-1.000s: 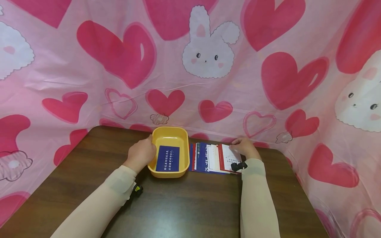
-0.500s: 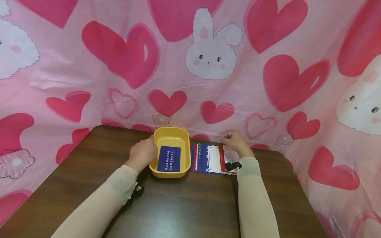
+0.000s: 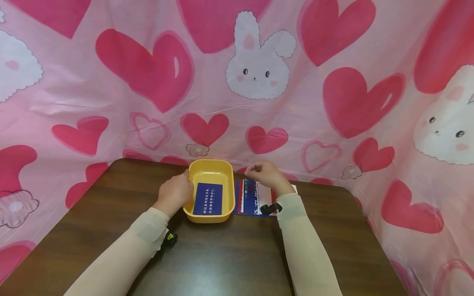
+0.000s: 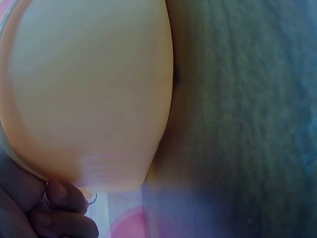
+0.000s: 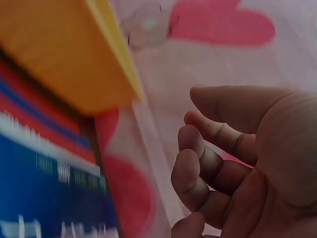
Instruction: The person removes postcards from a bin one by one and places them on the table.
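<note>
A yellow plastic tray point(image 3: 209, 218) stands on the table, and a dark blue card point(image 3: 208, 199) with white writing lies inside it. My left hand point(image 3: 175, 193) grips the tray's left rim; the left wrist view shows its curled fingers point(image 4: 64, 223) at the tray wall point(image 4: 89, 94). Just right of the tray, overlapping cards point(image 3: 249, 199) in blue, red and white lie in a row. Above their far edge hovers my right hand point(image 3: 268, 176), partly covering them. In the right wrist view that hand's fingers point(image 5: 185, 168) are loosely bent, with nothing between them and the thumb.
The brown wooden table point(image 3: 229, 255) has rounded far corners. A pink cloth point(image 3: 211, 90) with hearts and rabbits hangs close behind its far edge and along both sides.
My right hand has moved left from the right end of the card row towards the tray, above the cards. The left hand keeps its grip on the tray, which stays in place.
</note>
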{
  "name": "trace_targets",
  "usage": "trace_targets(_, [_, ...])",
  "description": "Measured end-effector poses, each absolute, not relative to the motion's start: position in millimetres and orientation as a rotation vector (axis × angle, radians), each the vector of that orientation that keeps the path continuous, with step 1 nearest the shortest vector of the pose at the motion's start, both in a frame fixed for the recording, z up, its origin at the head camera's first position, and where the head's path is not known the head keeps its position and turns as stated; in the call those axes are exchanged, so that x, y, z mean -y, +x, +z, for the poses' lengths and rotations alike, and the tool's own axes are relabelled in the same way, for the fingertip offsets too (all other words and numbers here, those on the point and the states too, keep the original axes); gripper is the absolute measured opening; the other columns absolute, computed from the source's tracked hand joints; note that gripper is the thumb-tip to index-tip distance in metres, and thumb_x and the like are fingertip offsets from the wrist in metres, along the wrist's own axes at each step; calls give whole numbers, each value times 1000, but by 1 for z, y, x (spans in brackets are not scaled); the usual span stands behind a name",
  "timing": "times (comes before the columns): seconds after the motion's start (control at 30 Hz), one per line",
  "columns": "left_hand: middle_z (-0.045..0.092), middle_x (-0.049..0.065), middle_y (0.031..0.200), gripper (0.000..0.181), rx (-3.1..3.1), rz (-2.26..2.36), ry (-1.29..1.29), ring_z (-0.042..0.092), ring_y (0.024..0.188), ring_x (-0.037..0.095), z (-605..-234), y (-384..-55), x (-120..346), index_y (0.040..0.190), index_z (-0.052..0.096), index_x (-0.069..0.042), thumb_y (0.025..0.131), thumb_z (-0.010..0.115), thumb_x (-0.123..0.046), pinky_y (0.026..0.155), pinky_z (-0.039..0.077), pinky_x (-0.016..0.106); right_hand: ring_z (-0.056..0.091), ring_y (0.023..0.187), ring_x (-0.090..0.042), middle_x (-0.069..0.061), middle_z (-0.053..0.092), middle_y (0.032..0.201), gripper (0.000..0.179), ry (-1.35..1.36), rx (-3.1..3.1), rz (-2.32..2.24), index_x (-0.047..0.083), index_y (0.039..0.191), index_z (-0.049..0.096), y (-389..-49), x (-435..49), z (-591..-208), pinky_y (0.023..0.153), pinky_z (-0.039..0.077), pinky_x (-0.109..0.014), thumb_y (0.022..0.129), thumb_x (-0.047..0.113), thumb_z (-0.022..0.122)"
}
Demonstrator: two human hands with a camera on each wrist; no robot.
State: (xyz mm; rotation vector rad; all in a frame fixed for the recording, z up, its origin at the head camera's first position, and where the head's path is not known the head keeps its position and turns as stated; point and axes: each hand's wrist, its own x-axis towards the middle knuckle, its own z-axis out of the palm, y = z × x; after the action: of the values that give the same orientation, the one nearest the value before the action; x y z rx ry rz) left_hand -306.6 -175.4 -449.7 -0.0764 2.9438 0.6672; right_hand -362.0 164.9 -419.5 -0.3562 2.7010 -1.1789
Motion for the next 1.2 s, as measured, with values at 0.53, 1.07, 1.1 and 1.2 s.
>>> trace_targets(0.53, [77, 27, 132, 67, -2952, 679, -66, 73, 94, 37, -452, -302, 185, 174, 40, 0, 114, 50, -28, 85, 66, 58, 70, 101, -24, -6, 80, 111, 22, -613, -2579, -873, 20, 118, 84, -372, -47, -381, 88, 65, -35, 101, 35, 86])
trace_targets(1.07, [72, 15, 89, 67, -2963, 692, -30, 65, 74, 32, -453, -306, 179, 173, 43, -2, 111, 48, -26, 62, 58, 43, 74, 96, -18, 1, 81, 107, 57, -563, -2662, -371, 13, 128, 80, -378, 11, -408, 93, 69, -38, 83, 39, 103])
trace_targets(1.1, [72, 14, 88, 67, -2964, 691, -34, 66, 74, 32, -452, -307, 178, 173, 43, -3, 111, 48, -26, 62, 58, 43, 75, 95, -17, 2, 81, 105, 58, -585, -2674, -334, 12, 128, 81, -377, 11, -410, 94, 69, -38, 82, 39, 103])
trace_targets(1.2, [72, 14, 89, 66, -2964, 689, -37, 66, 76, 32, -451, -308, 178, 173, 43, -3, 111, 47, -26, 62, 57, 42, 77, 98, -19, 1, 82, 104, 59, -594, -2688, -281, 12, 131, 80, -371, 12, -412, 101, 69, -42, 82, 35, 103])
